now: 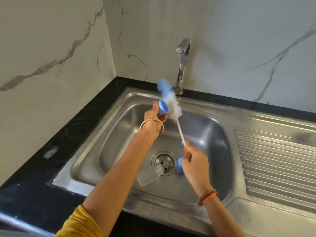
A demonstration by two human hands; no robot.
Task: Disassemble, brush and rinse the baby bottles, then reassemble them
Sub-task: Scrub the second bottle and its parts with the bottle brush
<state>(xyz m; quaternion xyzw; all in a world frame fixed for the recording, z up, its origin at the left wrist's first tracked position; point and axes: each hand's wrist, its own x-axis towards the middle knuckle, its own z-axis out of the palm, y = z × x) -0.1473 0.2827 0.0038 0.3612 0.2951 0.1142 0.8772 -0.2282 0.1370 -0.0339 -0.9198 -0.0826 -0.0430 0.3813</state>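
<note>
My left hand holds a blue bottle collar with its teat up over the sink basin. My right hand grips the thin handle of a bottle brush, whose white bristles lie against the collar's right side; the brush's blue tip is blurred above. A clear bottle body lies on its side on the basin floor, its neck next to the drain. A blue cap stands in the basin beside my right hand, partly hidden by it.
The tap stands behind the basin with no water visible. A ribbed steel drainboard extends to the right. The drain sits mid-basin. A black counter borders the sink on the left, with marble walls behind.
</note>
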